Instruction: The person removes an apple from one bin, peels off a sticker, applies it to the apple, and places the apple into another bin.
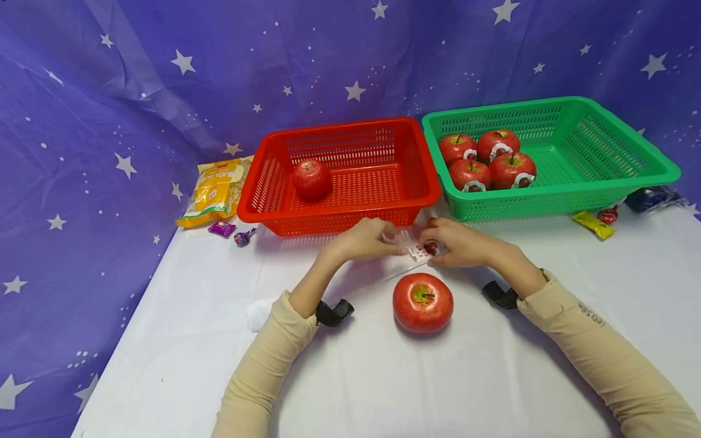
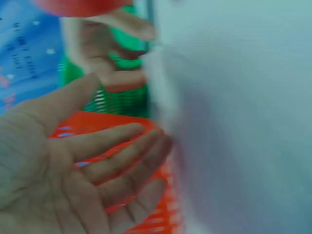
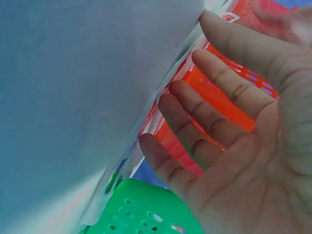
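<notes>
In the head view my left hand [image 1: 368,240] and right hand [image 1: 459,242] face each other low over the table, fingers loosely bent. Between them lies a thin clear sheet [image 1: 398,271] with a red-and-white printed patch [image 1: 417,253] and a dark red spot [image 1: 431,247]; its exact kind is unclear. My right thumb and fingertips are at the sheet's right end. Both wrist views show spread fingers, the left hand [image 2: 92,165] blurred and the right hand [image 3: 239,126] with nothing gripped. Just nearer to me sits a red apple [image 1: 423,303], stem up, untouched.
A red basket [image 1: 339,220] holds one apple [image 1: 311,179]. The green basket [image 1: 569,190] beside it holds several labelled apples [image 1: 512,169]. A yellow food bag [image 1: 210,191], a purple sweet [image 1: 221,229] and a lollipop [image 1: 243,237] lie left; a yellow-wrapped sweet [image 1: 594,225] lies right.
</notes>
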The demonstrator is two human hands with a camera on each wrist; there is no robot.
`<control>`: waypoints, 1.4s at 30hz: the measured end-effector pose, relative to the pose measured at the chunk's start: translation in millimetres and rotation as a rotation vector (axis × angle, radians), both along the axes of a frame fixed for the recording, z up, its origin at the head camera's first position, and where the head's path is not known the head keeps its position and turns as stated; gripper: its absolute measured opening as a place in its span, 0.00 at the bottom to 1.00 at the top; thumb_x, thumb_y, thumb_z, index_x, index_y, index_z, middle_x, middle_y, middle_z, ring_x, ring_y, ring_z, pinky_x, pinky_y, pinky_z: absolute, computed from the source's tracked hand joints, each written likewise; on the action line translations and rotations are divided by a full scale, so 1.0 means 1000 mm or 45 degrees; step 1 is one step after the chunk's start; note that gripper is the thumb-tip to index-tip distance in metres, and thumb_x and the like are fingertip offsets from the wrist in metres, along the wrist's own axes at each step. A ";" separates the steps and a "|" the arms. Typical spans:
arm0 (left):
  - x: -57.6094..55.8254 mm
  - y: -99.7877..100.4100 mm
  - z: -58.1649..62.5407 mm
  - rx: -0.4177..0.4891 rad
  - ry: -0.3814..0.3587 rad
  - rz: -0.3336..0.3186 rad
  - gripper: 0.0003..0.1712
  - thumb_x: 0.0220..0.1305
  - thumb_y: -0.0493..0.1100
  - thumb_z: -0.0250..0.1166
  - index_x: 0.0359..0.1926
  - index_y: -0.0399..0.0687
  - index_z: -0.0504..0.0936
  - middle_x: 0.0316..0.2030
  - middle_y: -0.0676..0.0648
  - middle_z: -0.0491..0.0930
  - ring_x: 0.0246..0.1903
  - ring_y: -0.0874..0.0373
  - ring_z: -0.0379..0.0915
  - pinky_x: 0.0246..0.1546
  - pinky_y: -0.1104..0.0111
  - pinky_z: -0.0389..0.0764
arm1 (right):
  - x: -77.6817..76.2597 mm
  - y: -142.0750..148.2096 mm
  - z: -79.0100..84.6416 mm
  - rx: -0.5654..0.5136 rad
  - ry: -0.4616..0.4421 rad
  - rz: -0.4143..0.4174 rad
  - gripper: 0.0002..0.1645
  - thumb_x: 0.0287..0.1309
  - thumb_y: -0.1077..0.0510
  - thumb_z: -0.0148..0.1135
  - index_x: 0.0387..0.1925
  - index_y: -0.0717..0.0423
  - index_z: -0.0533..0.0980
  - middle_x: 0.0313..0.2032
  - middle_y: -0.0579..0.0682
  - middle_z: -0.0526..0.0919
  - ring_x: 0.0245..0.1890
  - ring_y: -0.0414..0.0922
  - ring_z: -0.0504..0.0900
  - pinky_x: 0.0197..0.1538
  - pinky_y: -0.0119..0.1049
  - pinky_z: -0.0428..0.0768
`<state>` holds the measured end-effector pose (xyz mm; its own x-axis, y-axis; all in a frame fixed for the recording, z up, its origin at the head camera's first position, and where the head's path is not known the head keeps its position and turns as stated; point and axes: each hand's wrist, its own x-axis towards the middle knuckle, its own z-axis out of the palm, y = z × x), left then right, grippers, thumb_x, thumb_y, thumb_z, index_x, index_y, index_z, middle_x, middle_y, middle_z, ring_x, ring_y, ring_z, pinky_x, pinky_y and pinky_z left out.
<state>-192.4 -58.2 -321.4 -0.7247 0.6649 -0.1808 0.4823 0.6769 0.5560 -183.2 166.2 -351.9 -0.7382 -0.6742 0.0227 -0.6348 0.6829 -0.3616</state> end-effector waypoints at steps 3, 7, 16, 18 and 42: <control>-0.005 0.002 -0.017 -0.135 -0.007 0.010 0.28 0.58 0.51 0.69 0.55 0.41 0.77 0.40 0.46 0.81 0.40 0.58 0.74 0.46 0.69 0.75 | 0.002 -0.003 0.001 0.004 -0.031 -0.015 0.12 0.47 0.53 0.74 0.32 0.50 0.79 0.33 0.47 0.76 0.36 0.44 0.72 0.41 0.40 0.73; -0.007 0.006 -0.028 -0.132 -0.001 0.029 0.22 0.56 0.48 0.72 0.48 0.42 0.79 0.31 0.48 0.76 0.33 0.60 0.69 0.38 0.72 0.71 | 0.005 -0.010 0.001 0.031 0.006 -0.002 0.13 0.49 0.48 0.72 0.28 0.49 0.77 0.30 0.47 0.74 0.33 0.43 0.70 0.37 0.36 0.70; -0.001 0.013 -0.027 -0.135 -0.018 0.067 0.23 0.56 0.47 0.71 0.49 0.44 0.73 0.32 0.50 0.70 0.34 0.59 0.66 0.38 0.71 0.66 | 0.001 -0.003 -0.002 -0.040 0.022 0.055 0.07 0.55 0.63 0.62 0.25 0.49 0.76 0.29 0.46 0.74 0.32 0.42 0.71 0.37 0.37 0.71; 0.000 0.015 -0.026 -0.127 -0.024 0.067 0.24 0.57 0.47 0.71 0.49 0.45 0.71 0.33 0.51 0.68 0.35 0.59 0.64 0.38 0.71 0.65 | -0.002 0.003 0.001 -0.115 -0.049 0.037 0.08 0.56 0.63 0.61 0.24 0.49 0.76 0.28 0.45 0.74 0.31 0.41 0.70 0.36 0.35 0.70; -0.008 0.007 -0.030 -0.067 -0.077 -0.053 0.08 0.60 0.40 0.67 0.41 0.44 0.83 0.34 0.51 0.77 0.34 0.64 0.66 0.37 0.77 0.66 | 0.013 0.040 0.064 -1.096 -0.384 0.085 0.05 0.64 0.73 0.49 0.36 0.71 0.73 0.34 0.48 0.82 0.37 0.39 0.85 0.45 0.28 0.82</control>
